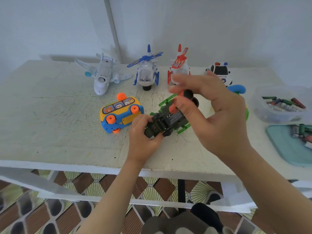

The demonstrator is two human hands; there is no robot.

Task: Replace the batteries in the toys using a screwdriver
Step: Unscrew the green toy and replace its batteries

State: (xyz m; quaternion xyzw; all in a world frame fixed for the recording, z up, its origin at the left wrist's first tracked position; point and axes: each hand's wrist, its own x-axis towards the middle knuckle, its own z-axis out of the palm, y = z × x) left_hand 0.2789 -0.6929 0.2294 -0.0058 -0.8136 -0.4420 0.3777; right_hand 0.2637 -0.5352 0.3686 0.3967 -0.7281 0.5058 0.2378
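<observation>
Green-and-black toy car (172, 119) belly-up on the white table (67, 132), mid-front; left hand (143, 132) grips its near end; right hand (216, 112) pinches an orange-and-black screwdriver (173, 107), tip down on the car's underside; yellow toy bus (118, 114) just beside, tipped over; tub of batteries (283, 105) far right.

I count one blue helicopter (146, 75), one red helicopter (179, 65), one airplane (103, 75), one bus (118, 115), one police car (219, 71), one green-and-black car (168, 120), one screwdriver (173, 108), one battery tub (278, 114) and one teal tray (283, 146).
</observation>
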